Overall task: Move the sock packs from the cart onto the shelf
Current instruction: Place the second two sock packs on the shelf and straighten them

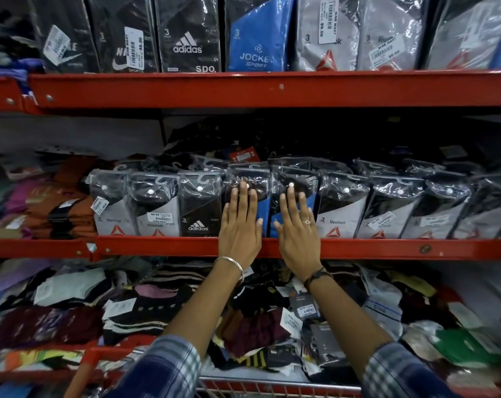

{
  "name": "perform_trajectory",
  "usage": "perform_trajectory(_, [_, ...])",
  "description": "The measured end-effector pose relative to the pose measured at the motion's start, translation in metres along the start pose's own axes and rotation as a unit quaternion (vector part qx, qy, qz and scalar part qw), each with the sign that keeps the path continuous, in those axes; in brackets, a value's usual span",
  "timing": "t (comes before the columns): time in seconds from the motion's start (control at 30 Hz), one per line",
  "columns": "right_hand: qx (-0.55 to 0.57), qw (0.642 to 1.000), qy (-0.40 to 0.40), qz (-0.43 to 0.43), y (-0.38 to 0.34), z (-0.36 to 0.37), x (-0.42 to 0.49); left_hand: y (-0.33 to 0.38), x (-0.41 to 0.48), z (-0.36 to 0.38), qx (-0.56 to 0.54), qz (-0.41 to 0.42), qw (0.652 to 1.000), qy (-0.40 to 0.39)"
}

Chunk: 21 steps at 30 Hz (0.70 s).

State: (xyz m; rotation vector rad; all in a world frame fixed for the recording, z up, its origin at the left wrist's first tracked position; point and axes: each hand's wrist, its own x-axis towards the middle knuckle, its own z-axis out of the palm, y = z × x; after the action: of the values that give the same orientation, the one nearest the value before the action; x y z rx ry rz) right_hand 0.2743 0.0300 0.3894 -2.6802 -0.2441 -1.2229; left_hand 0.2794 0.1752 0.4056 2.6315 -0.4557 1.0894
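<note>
A row of clear-wrapped sock packs stands upright along the middle red shelf [168, 247]. My left hand [240, 222] lies flat, fingers apart, against a blue-fronted pack [265, 208] in the middle of the row. My right hand [296, 225], with a ring, presses flat on the neighbouring blue pack [311, 201]. Neither hand grips anything. An Adidas pack [199, 209] stands just left of my left hand and a Reebok pack [339, 211] just right of my right hand. The cart's wire rim [272, 387] shows at the bottom edge; its contents are hidden.
The top shelf [272, 89] holds larger Nike, Adidas, Jockey and Reebok packs. Orange and coloured folded socks [65, 202] sit at the left of the middle shelf. The lower shelf is heaped with loose mixed socks [163, 305].
</note>
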Motion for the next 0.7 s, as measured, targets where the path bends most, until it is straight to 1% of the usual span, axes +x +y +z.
perform_trajectory(0.17, [-0.002,1.0,-0.014,-0.028,0.007,0.001,-0.003,0.006,0.003,0.005,0.022,-0.03,0.999,0.004])
perform_trajectory(0.27, [0.008,0.999,-0.043,-0.03,0.01,-0.011,-0.007,0.013,0.0,0.003,0.028,-0.043,0.999,-0.002])
perform_trajectory(0.37, [0.02,0.995,-0.07,-0.071,0.015,-0.032,-0.015,0.025,-0.006,-0.004,0.02,-0.067,0.998,-0.005])
perform_trajectory(0.43, [0.036,0.995,-0.048,-0.078,0.023,-0.047,-0.025,0.035,-0.013,-0.008,0.013,-0.068,0.998,-0.001])
perform_trajectory(0.47, [0.04,0.996,-0.03,-0.072,0.032,-0.057,-0.032,0.045,-0.017,-0.009,0.012,-0.054,0.998,0.005])
perform_trajectory(0.57, [0.043,0.998,0.016,-0.034,0.061,-0.072,-0.046,0.07,-0.021,-0.01,0.01,0.021,1.0,0.021])
perform_trajectory(0.7, [0.022,0.999,0.029,-0.011,0.119,-0.089,-0.055,0.122,-0.013,-0.004,-0.001,0.097,0.995,0.01])
